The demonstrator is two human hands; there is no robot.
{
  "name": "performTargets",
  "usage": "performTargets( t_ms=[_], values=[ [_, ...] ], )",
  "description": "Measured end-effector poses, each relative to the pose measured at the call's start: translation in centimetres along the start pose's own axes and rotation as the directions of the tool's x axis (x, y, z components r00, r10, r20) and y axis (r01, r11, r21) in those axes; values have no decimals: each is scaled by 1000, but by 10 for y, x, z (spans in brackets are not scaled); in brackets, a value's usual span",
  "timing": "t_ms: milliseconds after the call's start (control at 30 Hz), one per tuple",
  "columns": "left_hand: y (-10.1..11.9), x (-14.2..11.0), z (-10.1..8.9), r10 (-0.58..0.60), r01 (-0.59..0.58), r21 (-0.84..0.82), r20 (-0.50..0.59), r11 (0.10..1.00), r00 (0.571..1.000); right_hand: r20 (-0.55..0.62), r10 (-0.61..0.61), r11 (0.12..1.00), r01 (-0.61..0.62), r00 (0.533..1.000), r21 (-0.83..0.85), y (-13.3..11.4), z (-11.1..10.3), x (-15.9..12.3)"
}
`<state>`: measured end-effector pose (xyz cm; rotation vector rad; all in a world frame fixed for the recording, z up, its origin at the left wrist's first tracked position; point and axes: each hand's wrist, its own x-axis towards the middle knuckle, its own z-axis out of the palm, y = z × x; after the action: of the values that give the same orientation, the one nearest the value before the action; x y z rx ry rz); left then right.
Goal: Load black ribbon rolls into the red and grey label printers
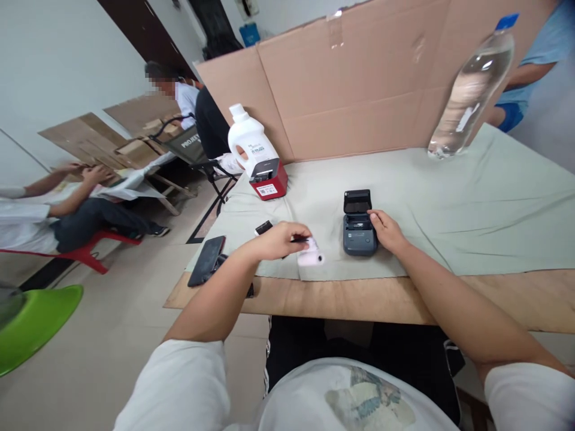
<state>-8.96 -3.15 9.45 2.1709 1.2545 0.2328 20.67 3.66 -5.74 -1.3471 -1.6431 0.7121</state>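
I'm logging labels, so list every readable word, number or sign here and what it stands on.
"PROJE", ending unclear: chair back.
White jug: print too blurred to read.
Red box: white label with a square code, text too small to read.
Dark device: pale marks too small to read.

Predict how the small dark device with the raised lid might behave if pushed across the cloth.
The device would probably slide rather than roll, since its body looks squat and boxy. Its raised lid may swing, standing open at the far edge. The creased cloth might bunch ahead of it.
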Motion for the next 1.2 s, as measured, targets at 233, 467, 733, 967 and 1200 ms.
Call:
performTargets(
  t_ms=[233,467,733,967,1200],
  values=[
    [35,109,41,220,-213,58,-348,975,912,4,10,1000,-10,1000,15,0,-2,0],
    [24,139,70,187,-140,165,-318,976,930,6,-2,999,2,1000,35,3,-2,1],
    [12,138,69,175,-141,120,-341,983,924,-4,6,997,-5,1000,78,6,1,3],
    [17,135,76,179,-167,63,-361,984,915,5,48,978,-48,999,205,8,3,7],
    [18,135,82,84,-77,34,-406,996,910,9,10,962,-12,1000,271,5,1,6]
  ],
)
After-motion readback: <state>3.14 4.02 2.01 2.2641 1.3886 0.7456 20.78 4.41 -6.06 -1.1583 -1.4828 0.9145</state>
